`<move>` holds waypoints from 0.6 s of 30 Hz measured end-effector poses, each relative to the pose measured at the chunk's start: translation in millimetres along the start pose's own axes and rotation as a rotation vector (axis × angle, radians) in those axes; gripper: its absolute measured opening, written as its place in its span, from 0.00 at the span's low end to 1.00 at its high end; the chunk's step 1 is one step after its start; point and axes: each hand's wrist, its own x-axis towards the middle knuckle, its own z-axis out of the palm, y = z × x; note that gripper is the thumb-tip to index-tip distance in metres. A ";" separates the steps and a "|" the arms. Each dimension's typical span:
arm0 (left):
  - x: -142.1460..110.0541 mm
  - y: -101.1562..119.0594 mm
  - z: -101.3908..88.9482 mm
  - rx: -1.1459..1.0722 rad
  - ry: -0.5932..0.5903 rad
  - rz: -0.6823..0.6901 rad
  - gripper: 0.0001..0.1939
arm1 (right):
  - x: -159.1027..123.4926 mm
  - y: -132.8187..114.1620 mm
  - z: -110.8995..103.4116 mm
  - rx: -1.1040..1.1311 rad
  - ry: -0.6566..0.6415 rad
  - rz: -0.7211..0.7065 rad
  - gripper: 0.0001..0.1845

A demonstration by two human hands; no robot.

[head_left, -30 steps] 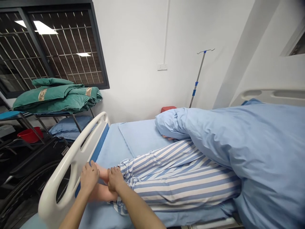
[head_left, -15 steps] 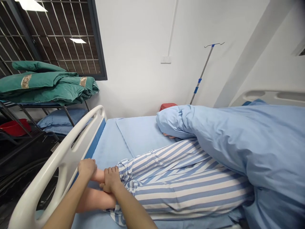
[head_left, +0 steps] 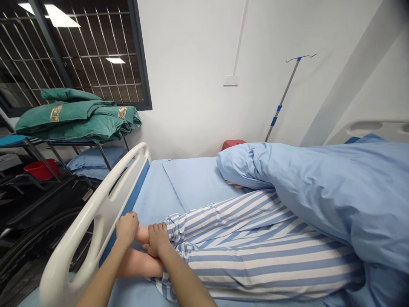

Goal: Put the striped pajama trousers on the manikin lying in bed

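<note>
A person lies on a hospital bed in blue-and-white striped trousers [head_left: 255,251], the upper body under a light blue quilt [head_left: 319,187]. Their bare feet [head_left: 140,262] point at the white footboard [head_left: 92,217]. My left hand [head_left: 127,228] is closed round the front of the upper foot. My right hand [head_left: 159,239] is wrapped round that foot's ankle, right at the trouser cuff. The lower foot lies beneath my forearms on the blue sheet [head_left: 188,183].
A folded green blanket [head_left: 79,117] lies on a metal rack at the left, with a blue pillow [head_left: 96,164] and a red basin [head_left: 40,168] below. A black wheelchair [head_left: 38,221] stands beside the footboard. An IV pole [head_left: 283,98] leans by the wall.
My hands keep their hold on the foot and ankle. The view has swung slightly left and back, so everything sits a little further right than half a second ago.
</note>
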 end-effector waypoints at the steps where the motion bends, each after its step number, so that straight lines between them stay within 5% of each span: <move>1: -1.8 -1.1 0.1 -0.011 0.002 -0.005 0.21 | 0.0 0.7 0.7 0.000 0.001 -0.008 0.33; 10: -19.5 -23.2 -7.8 -0.033 -0.059 0.066 0.22 | -2.1 3.4 0.3 0.018 -0.032 -0.033 0.34; 18: -12.2 -4.6 -20.8 0.085 -0.057 0.085 0.20 | -6.3 2.5 -3.7 0.026 -0.019 -0.046 0.34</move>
